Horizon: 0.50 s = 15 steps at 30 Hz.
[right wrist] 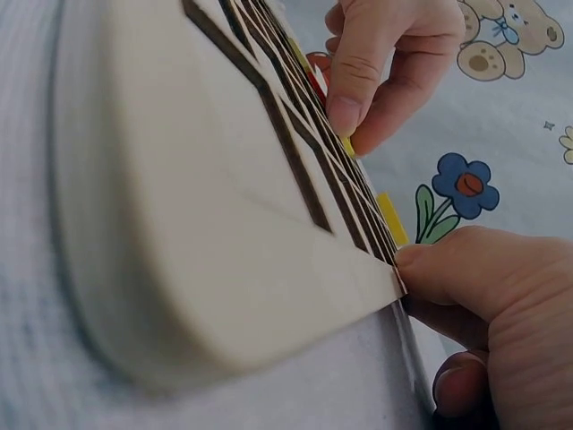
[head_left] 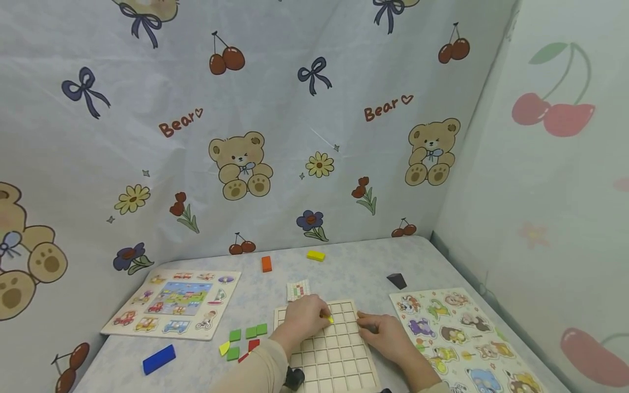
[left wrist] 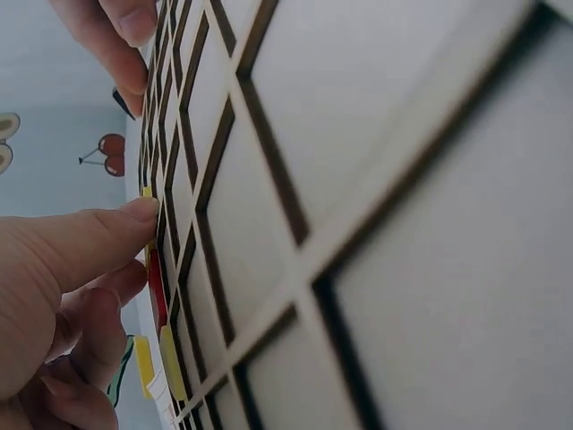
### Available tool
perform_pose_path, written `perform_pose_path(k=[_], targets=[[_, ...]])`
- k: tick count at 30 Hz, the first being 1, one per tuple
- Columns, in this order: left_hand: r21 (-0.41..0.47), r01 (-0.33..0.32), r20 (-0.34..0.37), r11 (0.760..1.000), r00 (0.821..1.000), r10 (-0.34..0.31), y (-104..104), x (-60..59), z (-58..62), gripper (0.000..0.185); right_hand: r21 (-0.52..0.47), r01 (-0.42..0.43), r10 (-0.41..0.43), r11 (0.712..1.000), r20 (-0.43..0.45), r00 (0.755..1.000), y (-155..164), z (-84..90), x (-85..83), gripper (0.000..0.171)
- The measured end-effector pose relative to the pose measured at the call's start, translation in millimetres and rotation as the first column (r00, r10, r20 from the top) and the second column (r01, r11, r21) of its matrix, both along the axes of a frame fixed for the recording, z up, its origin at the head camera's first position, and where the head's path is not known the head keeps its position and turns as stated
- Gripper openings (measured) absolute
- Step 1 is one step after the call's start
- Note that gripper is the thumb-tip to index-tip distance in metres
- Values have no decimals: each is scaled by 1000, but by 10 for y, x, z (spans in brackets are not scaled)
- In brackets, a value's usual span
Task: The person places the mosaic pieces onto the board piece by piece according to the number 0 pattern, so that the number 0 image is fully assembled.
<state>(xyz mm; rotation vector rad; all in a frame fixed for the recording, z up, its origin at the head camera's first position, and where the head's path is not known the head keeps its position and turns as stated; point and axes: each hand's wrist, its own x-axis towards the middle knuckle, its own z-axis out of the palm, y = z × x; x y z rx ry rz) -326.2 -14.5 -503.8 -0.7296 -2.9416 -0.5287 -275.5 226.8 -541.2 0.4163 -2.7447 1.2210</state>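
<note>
I note: left grip (head_left: 306, 317) pinches a yellow piece (head_left: 331, 320) at the grid board (head_left: 339, 356)'s far part; right grip (head_left: 385, 334) pinches its right edge, presumably steadying it.

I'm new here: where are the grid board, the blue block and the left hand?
Grid board (head_left: 335, 355): head view, its gridded top.
Blue block (head_left: 159, 359): head view, its middle.
Left hand (head_left: 306, 316): head view, back of the hand.

I seem to be in a play corner: bear-print cloth (head_left: 285, 109) hangs behind my tabletop (head_left: 354, 270); picture puzzles (head_left: 462, 339) lie by its left and right edges.
</note>
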Motion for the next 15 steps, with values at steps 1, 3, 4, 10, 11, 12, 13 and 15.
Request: perform_pose_path(k=[1, 3, 4, 10, 11, 12, 13, 15], targets=[[7, 1, 3, 1000, 1000, -1, -7, 6, 1, 10, -1, -2, 2, 1000, 3, 1000, -2, 4, 2, 25], [18, 6, 7, 1000, 1000, -6, -19, 10, -6, 10, -1, -6, 6, 1000, 3, 1000, -7, 7, 4, 25], [19, 9, 5, 1000, 1000, -9, -25, 15, -5, 12, -1, -8, 8, 1000, 4, 1000, -9, 7, 2, 25], [35, 21, 2, 999, 1000, -21, -79, 78, 18, 22, 2, 2, -2, 1000, 13, 1000, -13, 12, 4, 26], [51, 19, 5, 999, 1000, -19, -105, 89, 24, 23, -2, 2, -2, 1000, 14, 1000, -11, 14, 9, 26], [69, 12, 16, 998, 1000, -13, -141, 103, 32, 24, 1, 1, -1, 1000, 12, 1000, -7, 13, 11, 26], [93, -1, 36, 996, 999, -2, -187, 117, 46, 25, 4, -1, 1, 1000, 11, 1000, -4, 11, 11, 26], [137, -32, 72, 990, 997, 22, -319, 151, 84, 28, 0, -2, 2, 1000, 9, 1000, -1, 21, 17, 26]])
